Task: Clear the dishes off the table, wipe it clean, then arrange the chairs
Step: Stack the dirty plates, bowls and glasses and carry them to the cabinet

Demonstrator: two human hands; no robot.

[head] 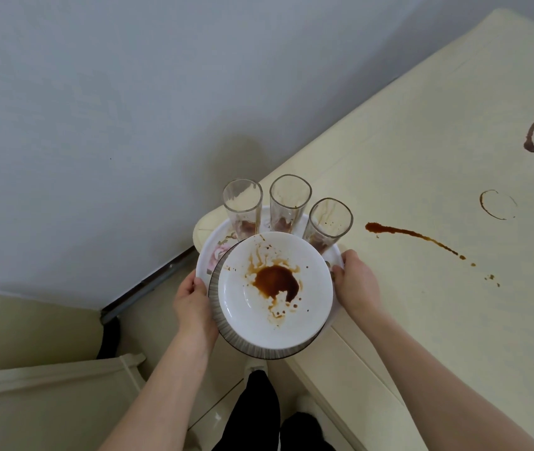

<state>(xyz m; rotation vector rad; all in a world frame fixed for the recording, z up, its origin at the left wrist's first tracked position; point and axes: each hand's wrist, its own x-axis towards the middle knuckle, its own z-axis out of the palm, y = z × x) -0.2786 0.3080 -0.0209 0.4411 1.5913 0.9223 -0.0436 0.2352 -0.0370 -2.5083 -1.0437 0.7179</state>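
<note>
I hold a round white tray (208, 255) with a floral print over the corner of the cream table (422, 190). My left hand (192, 297) grips its left rim and my right hand (357, 281) grips its right rim. On the tray stand three tall empty glasses: a left glass (243, 206), a middle glass (290, 200) and a right glass (329, 226). In front of them sits a white plate (259, 320) smeared with brown sauce, stacked in a ribbed dark-rimmed bowl (226, 333).
Brown spills (412, 234) and a ring stain (498, 205) mark the tabletop. A grey wall (96, 125) rises to the left. A cream chair back (47, 379) is at the lower left. My legs and feet are below on the tiled floor.
</note>
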